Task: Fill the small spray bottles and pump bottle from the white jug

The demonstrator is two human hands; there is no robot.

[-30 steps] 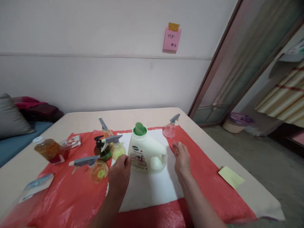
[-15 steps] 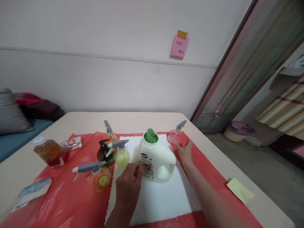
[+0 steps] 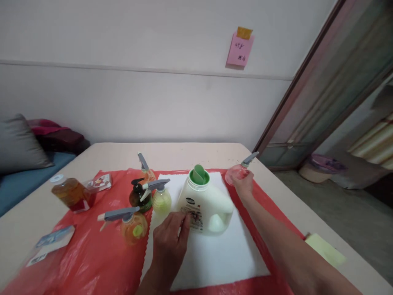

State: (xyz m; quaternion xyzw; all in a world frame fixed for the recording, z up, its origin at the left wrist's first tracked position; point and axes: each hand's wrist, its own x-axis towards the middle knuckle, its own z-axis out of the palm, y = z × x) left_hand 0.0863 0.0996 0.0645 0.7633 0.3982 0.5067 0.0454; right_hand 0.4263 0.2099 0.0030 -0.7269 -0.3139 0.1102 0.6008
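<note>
A white detergent jug [image 3: 205, 205] with a green cap stands on a white cloth [image 3: 215, 254] in the middle of the table. My left hand [image 3: 170, 241] rests on the cloth with its fingers curled against the jug's front label. My right hand [image 3: 244, 185] is stretched to the far right corner of the red sheet and is wrapped round a small pink spray bottle [image 3: 233, 174] with a grey trigger.
Left of the jug stand three small spray bottles [image 3: 161, 196], a dark green pump bottle [image 3: 138, 196] and an amber bottle [image 3: 69, 192] on a red plastic sheet [image 3: 89, 258]. Small packets [image 3: 100, 182] lie at the left. A yellow note [image 3: 325, 249] lies near the right edge.
My right hand has reached forward from beside the jug to the pink spray bottle and closed on it. My left hand has stayed by the jug's label. The view has shifted a little.
</note>
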